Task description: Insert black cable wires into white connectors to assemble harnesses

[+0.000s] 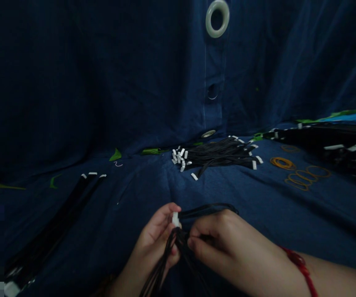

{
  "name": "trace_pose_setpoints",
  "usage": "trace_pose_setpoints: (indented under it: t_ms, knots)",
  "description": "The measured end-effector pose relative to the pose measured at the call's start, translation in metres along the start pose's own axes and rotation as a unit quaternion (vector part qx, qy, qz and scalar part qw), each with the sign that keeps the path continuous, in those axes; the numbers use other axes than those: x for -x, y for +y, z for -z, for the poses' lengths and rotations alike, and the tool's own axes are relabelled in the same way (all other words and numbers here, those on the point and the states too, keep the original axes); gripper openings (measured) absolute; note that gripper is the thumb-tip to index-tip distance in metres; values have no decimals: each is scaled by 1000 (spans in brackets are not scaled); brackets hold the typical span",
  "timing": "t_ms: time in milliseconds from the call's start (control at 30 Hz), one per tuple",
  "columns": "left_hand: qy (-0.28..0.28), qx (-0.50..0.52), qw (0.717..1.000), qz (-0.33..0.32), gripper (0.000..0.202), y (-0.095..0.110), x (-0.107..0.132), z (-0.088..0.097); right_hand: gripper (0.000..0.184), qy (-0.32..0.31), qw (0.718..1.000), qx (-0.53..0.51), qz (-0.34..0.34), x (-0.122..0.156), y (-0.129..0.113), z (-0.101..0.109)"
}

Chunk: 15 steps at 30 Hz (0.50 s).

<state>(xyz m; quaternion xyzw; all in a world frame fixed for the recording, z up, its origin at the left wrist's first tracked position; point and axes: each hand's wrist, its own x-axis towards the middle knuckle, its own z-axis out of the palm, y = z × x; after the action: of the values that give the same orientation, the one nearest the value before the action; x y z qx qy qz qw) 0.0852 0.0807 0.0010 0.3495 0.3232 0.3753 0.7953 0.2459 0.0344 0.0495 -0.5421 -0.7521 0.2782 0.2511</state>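
While left hand [154, 239] pinches white connector [175, 219], right hand [224, 243] grips black wires [156, 276], both near view's bottom edge.

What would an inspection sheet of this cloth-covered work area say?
surface: wrinkled blue cloth, spread under everything.
job's things: the left hand pinches a white connector; the right hand holds the black wires running from it.
clutter: orange rubber bands at the right; green scraps farther back.
grippers: nothing seen; bare hands only, with a red cord on the right wrist.
cables: three other bunches of black wires with white ends: centre, right, left.
surroundings: blue curtain with a pale ring eyelet.
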Motion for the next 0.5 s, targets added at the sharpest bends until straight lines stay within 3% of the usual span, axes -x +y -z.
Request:
trace_pose_setpoints:
  t_ms: [233,333,500]
  knots:
    - [9,12,1000,27,40,7,4,-5,19,12,1000,-1,11,-2,-3,5]
    - [29,28,999,24,42,7,4,-7,21,-64,994,-75,-46,-1,2,14]
    - [67,48,997,7,40,10,7,-9,33,-198,944,-236,-120,0,6,50]
